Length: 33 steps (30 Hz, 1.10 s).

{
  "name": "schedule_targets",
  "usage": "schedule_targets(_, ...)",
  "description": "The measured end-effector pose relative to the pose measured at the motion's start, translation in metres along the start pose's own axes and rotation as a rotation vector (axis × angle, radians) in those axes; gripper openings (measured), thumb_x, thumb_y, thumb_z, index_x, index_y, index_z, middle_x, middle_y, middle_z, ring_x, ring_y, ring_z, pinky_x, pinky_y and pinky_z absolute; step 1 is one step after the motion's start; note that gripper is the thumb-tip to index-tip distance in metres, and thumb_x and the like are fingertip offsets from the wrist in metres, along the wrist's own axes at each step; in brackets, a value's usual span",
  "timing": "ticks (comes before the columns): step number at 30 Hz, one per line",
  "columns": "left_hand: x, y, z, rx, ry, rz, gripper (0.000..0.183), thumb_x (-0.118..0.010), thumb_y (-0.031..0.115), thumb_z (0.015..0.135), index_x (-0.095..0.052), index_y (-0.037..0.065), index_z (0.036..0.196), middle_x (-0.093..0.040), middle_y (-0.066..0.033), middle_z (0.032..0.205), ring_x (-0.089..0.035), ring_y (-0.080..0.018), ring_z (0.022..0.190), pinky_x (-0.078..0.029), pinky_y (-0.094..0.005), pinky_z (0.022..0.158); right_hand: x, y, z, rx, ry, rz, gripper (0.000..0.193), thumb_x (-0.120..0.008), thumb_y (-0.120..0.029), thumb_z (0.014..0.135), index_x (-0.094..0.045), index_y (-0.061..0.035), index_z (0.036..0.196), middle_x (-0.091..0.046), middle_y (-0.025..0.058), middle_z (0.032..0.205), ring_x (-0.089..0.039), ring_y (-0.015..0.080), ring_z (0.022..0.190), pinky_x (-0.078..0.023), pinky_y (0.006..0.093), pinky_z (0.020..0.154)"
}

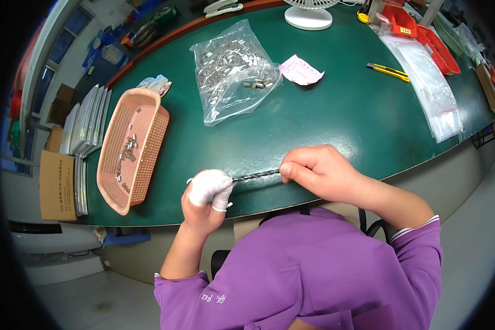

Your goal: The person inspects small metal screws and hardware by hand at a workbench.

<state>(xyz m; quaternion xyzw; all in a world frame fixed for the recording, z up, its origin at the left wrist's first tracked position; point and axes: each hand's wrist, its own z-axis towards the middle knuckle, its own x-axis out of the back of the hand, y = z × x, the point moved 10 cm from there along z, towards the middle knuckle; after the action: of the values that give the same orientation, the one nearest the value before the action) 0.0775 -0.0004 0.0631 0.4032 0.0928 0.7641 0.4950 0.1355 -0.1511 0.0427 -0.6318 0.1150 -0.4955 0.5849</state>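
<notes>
A thin dark rod-like piece with a spiral twist (257, 176) stretches straight between my two hands above the table's near edge; whether it is a drill bit or a twisted cord I cannot tell. My left hand (206, 192), its fingers wrapped in white coverings, is closed on the left end. Thumb and forefinger of my right hand (313, 170) pinch the right end. Left of my left hand stands a pink perforated plastic basket (158, 124) with small metal pieces (127, 151) inside. Beyond my hands lies a clear plastic bag (217, 107) full of small metal cylinders (231, 58).
On the green table (335, 118) lie a pink paper note (301, 70), a yellow box cutter (389, 72) and clear plastic bags (423, 82). Red bins (439, 49) and a white fan (308, 17) stand at the back. A cardboard box (57, 184) is at the left.
</notes>
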Motion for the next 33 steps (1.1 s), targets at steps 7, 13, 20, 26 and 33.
schedule_targets(7, 0.021, 0.007, -0.009, -0.313, 0.014, 0.453, 0.029, -0.064, -0.003, 0.059, -0.063, 0.003, 0.087, -0.061, -0.0109, 0.085, -0.058, -0.0253, 0.068, -0.049, -0.0322, 0.057, -0.05, 0.062, -0.035, -0.723, -0.297, 0.844, 0.04, -0.042, -0.038, 0.09, -0.053, -0.005, 0.071, -0.035, -0.0047, 0.051, -0.028, 0.0055, 0.048, -0.025, 0.0217, 0.044)
schedule_targets(13, 0.059, -0.06, -0.024, 0.489, 0.159, 0.195, 0.014, -0.061, 0.0, 0.077, -0.058, 0.002, 0.091, -0.059, -0.0099, 0.083, -0.057, -0.0168, 0.067, -0.048, -0.0274, 0.06, 0.036, 0.065, -0.026, -0.299, 0.223, 0.152, 0.024, -0.044, -0.022, 0.089, -0.056, -0.0013, 0.084, -0.059, 0.0063, 0.08, -0.054, 0.0183, 0.074, -0.042, 0.031, 0.069)
schedule_targets(20, 0.051, 0.008, 0.016, 0.095, 0.076, 0.593, 0.011, -0.064, -0.003, 0.071, -0.058, 0.0, 0.08, -0.058, -0.0093, 0.077, -0.056, -0.0219, 0.075, -0.045, -0.0317, 0.07, 0.059, 0.047, -0.041, -0.11, 0.505, -0.418, 0.013, -0.047, -0.012, 0.086, -0.055, -0.0027, 0.09, -0.057, 0.0105, 0.08, -0.053, 0.0267, 0.075, -0.042, 0.0342, 0.068)
schedule_targets(26, 0.067, -0.051, -0.022, 0.493, 0.202, 0.224, 0.009, -0.058, 0.001, 0.08, -0.058, 0.003, 0.088, -0.057, -0.0064, 0.078, -0.053, -0.0126, 0.064, -0.042, -0.023, 0.056, 0.057, 0.061, -0.046, -0.152, 0.535, -0.253, 0.016, -0.048, -0.012, 0.086, -0.056, -0.0024, 0.095, -0.057, 0.0099, 0.078, -0.053, 0.0253, 0.073, -0.042, 0.0336, 0.067)
schedule_targets(33, -0.018, -0.082, -0.084, 1.056, 0.526, -1.636, 0.022, -0.047, 0.018, 0.089, -0.05, 0.004, 0.106, -0.051, -0.0062, 0.084, -0.041, -0.008, 0.06, -0.035, -0.0182, 0.051, 0.061, 0.074, -0.054, -0.218, 0.557, 0.03, 0.021, -0.043, -0.015, 0.091, -0.055, -0.0006, 0.1, -0.054, 0.0015, 0.074, -0.041, 0.0059, 0.058, -0.036, 0.0205, 0.053)
